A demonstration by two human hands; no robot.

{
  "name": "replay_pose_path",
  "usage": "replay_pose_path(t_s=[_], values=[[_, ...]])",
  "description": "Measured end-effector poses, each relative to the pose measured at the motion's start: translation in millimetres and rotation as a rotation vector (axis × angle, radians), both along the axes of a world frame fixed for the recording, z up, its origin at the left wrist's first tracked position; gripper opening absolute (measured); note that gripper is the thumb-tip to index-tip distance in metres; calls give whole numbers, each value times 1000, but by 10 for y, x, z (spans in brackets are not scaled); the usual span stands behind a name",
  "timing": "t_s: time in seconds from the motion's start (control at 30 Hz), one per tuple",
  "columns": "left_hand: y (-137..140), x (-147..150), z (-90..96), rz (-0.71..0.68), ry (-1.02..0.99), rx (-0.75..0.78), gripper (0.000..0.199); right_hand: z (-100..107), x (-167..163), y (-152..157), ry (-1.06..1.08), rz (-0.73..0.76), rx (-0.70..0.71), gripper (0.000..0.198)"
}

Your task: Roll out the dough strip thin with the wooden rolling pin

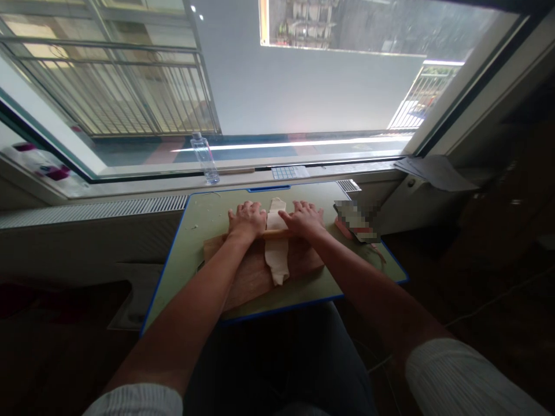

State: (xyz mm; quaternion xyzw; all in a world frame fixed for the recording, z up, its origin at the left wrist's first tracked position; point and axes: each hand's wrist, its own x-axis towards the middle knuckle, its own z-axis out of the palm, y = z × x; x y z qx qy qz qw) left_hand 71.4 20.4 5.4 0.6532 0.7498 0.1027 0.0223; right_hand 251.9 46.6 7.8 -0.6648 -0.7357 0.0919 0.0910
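A wooden rolling pin (276, 234) lies crosswise over a long, thin strip of pale dough (277, 260). My left hand (248, 219) presses on the pin's left part, palm down, with its fingers stretched forward and apart. On the right part, my right hand (304, 218) does the same, its thumb pointing inward to the dough. Both palms cover most of the pin, so its ends are hard to see. Beneath the dough is a brown wooden board (247, 283), set at an angle on a small green table with a blue rim (173, 283).
A pixelated flat object (358, 222) lies on the table's right side. White crumbs dot its left back corner. Behind, a clear plastic bottle (205, 157) stands on the windowsill, with papers (436, 172) at the right. A radiator grille (95, 211) runs below the window.
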Motion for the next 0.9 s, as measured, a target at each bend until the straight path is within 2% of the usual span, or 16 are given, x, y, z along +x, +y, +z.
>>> replay_pose_path(t_s=[0.3, 0.47, 0.67, 0.9], values=[[444, -42, 19, 30, 20, 59, 48, -50, -74, 392, 11, -13, 137, 68], [583, -53, 20, 37, 25, 51, 48, -38, -99, 501, 3, -19, 139, 65], [506, -44, 30, 11, 29, 48, 49, -47, -100, 480, 13, -1, 160, 65], [319, -35, -5, -33, 29, 9, 50, -57, -59, 267, 37, 30, 112, 69]])
